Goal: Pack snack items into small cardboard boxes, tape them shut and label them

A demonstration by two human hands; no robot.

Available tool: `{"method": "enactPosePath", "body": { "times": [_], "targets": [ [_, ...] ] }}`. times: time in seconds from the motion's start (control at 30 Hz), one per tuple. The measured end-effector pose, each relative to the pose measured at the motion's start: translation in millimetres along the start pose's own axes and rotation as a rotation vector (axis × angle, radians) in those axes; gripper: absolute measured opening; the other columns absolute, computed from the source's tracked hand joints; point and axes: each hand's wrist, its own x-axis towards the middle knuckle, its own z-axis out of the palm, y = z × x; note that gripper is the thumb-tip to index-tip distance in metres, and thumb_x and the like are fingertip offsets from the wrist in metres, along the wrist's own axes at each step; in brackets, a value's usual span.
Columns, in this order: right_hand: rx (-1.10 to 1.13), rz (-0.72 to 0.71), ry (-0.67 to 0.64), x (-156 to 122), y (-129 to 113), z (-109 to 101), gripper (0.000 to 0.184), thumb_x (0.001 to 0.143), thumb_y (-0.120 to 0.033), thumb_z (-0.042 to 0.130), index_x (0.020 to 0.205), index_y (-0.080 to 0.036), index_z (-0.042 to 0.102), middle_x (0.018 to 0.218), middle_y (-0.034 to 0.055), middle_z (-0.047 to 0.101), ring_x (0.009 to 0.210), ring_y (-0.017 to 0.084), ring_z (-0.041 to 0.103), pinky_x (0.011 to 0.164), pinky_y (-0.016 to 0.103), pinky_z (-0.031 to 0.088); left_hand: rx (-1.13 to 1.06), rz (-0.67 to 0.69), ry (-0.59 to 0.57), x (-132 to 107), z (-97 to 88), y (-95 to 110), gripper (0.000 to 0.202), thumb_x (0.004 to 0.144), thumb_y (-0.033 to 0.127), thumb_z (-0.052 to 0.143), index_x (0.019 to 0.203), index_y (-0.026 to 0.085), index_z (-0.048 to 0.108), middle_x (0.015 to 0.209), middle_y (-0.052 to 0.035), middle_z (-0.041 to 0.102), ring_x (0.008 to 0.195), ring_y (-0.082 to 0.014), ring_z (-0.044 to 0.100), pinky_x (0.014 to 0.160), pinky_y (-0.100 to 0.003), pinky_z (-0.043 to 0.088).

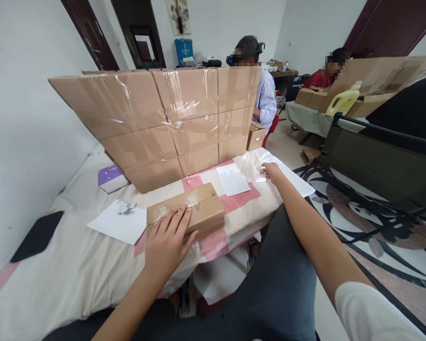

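Observation:
A small taped cardboard box (pixel 195 208) lies on the cloth-covered table (pixel 67 265) in front of me. My left hand (pixel 168 239) rests flat on its near edge, fingers stretched out over the top. My right hand (pixel 270 171) reaches to the far right of the table, its fingers pinched on a small white piece (pixel 261 177) lying among clear plastic bags. Between the two hands lies a sheet of small labels (pixel 233 181).
A wall of stacked, taped cardboard boxes (pixel 170 118) stands behind the small box. A white paper with metal clips (pixel 119 220), a purple box (pixel 110 178) and a black pad (pixel 37 236) lie to the left. Two people sit at tables behind. A black frame (pixel 379 156) stands right.

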Motion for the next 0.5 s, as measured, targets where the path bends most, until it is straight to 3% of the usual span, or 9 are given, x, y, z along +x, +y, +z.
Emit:
{"method": "enactPosePath", "body": {
  "times": [0.27, 0.5],
  "targets": [
    [0.066, -0.009, 0.034, -0.6, 3.0, 6.1, 0.035, 0.099, -0.036, 0.066, 0.127, -0.016, 0.063, 0.123, 0.0097, 0.066, 0.104, 0.022, 0.068, 0.088, 0.042, 0.06, 0.008, 0.013, 0.041, -0.2, -1.6, 0.0, 0.05, 0.094, 0.038, 0.066, 0.137, 0.011, 0.062, 0.13, -0.011, 0.072, 0.112, -0.0289, 0.067, 0.095, -0.041, 0.048],
    [0.099, -0.067, 0.115, -4.2, 7.1, 9.0, 0.032, 0.1, -0.036, 0.065, 0.124, -0.015, 0.062, 0.108, 0.0058, 0.067, 0.084, 0.015, 0.066, 0.072, 0.031, 0.059, 0.011, 0.006, 0.031, -3.0, 1.0, -1.4, 0.051, 0.095, 0.04, 0.064, 0.137, 0.013, 0.061, 0.132, -0.0117, 0.072, 0.113, -0.0291, 0.067, 0.095, -0.041, 0.047]
  ]
}}
